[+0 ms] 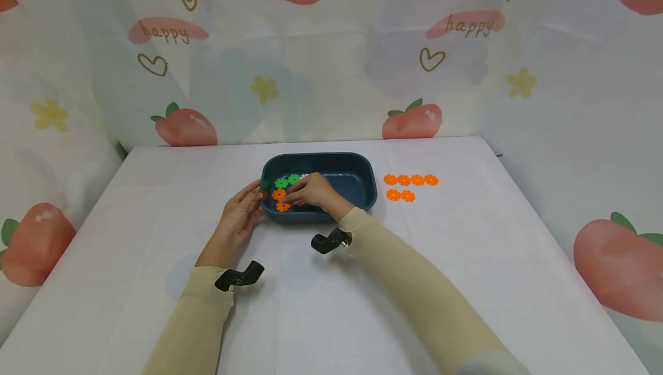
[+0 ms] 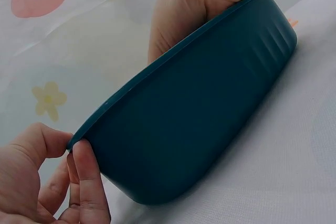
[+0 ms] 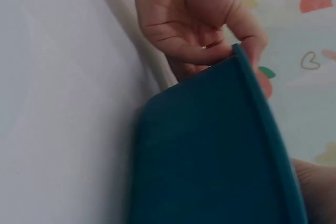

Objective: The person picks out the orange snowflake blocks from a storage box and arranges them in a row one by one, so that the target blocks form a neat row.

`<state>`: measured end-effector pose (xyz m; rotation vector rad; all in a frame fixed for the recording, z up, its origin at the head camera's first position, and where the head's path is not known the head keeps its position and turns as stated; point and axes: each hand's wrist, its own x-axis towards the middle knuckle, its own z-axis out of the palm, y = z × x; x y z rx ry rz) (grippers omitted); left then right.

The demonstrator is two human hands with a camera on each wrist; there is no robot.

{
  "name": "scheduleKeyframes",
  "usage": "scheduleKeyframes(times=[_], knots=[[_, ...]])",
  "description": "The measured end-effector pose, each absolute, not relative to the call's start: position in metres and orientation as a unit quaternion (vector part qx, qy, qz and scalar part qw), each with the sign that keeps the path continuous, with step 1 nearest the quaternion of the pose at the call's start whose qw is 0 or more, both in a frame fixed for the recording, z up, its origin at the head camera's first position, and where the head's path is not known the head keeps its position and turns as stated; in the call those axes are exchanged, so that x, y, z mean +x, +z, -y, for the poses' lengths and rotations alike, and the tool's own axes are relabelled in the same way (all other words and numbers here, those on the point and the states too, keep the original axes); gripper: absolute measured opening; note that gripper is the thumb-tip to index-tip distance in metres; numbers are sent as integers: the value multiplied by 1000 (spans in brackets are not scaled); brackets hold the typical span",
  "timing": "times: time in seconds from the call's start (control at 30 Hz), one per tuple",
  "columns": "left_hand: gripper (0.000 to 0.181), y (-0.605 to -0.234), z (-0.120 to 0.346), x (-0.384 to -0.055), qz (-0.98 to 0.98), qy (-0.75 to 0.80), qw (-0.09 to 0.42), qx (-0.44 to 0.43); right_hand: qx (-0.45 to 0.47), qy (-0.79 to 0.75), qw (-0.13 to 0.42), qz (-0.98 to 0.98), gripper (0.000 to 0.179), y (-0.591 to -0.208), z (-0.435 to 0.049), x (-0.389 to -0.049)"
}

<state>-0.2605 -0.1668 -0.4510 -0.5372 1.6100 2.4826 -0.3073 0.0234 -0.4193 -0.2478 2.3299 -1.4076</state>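
Note:
A dark blue plastic basin (image 1: 369, 191) stands on the table. With thumb and fingers my left hand (image 1: 239, 217) pinches the rim at its left end; the left wrist view shows the thumb and fingers on either side of that rim. My right hand (image 1: 315, 192) reaches down inside, fingertips among the orange flower-shaped pieces (image 1: 279, 194) at the left end. Whether it pinches one cannot be told, since the basin wall hides the fingertips in both wrist views. Behind the orange ones lie green flower-shaped pieces (image 1: 281, 183), with something white (image 1: 304, 176) partly covered by the right hand.
Right of the basin, several more orange flower-shaped pieces (image 1: 404, 180) lie flat in two rows, the back row longer. A white cloth covers the table (image 1: 311, 317). A printed curtain (image 1: 331, 76) rises behind and at both sides.

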Motion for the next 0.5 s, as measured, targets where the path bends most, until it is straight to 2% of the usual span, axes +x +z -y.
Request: scheduleKeyframes(times=[0.27, 0.5], knots=[[47, -451, 167, -260, -543, 816, 72, -182, -91, -413, 146, -894, 27, -424, -11, -309], [47, -452, 167, -262, -539, 819, 71, -184, -137, -350, 87, -922, 27, -428, -3, -310]])
